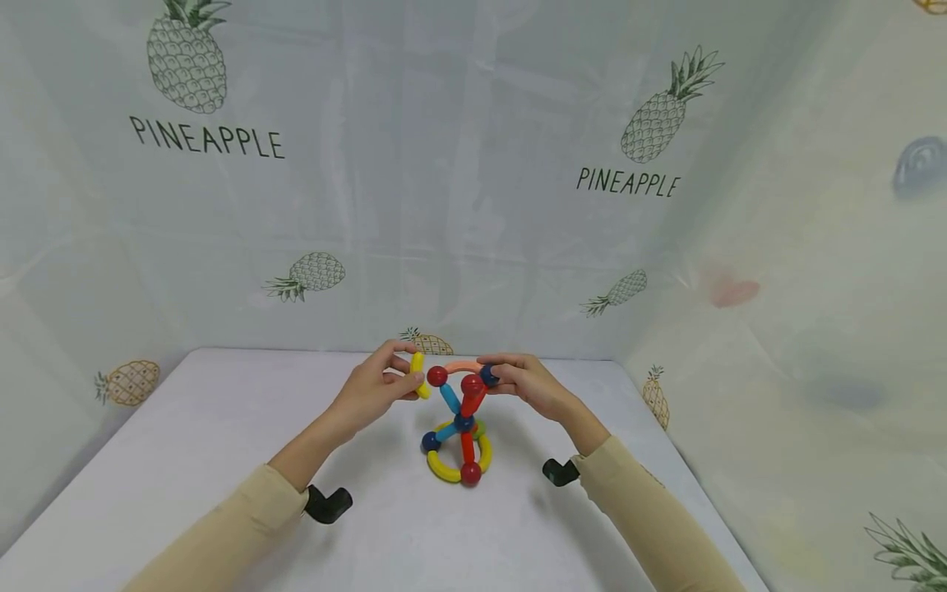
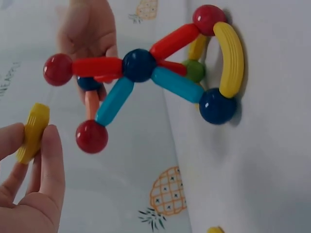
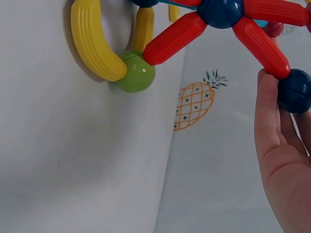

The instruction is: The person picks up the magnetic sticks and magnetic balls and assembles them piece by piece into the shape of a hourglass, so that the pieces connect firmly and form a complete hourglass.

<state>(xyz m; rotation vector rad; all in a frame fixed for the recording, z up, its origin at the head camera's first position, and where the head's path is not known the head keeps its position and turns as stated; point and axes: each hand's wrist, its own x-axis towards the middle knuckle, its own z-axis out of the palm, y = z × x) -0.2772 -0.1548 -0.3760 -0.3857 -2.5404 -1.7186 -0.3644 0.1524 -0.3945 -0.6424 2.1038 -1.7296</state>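
Observation:
My left hand [image 1: 377,386] pinches a curved yellow stick [image 2: 34,133] between thumb and fingers, just left of the standing magnetic ball-and-stick model. The model's base is a ring of curved yellow sticks [image 3: 92,43] with red, dark blue and green balls [image 3: 137,73]. Red and light blue sticks rise from it to a central dark blue ball [image 2: 139,65], then spread up to two red balls [image 2: 91,136] and a dark blue ball [image 3: 295,91]. My right hand [image 1: 534,385] holds that upper dark blue ball. A curved salmon stick [image 1: 464,366] spans the top.
The model stands on a white table [image 1: 385,526]. Behind it hangs a pale curtain [image 1: 459,205] printed with pineapples, and another pale sheet [image 1: 799,345] hangs on the right. A black wrist mount [image 1: 328,504] sticks out beside the left cuff, another [image 1: 560,472] beside the right.

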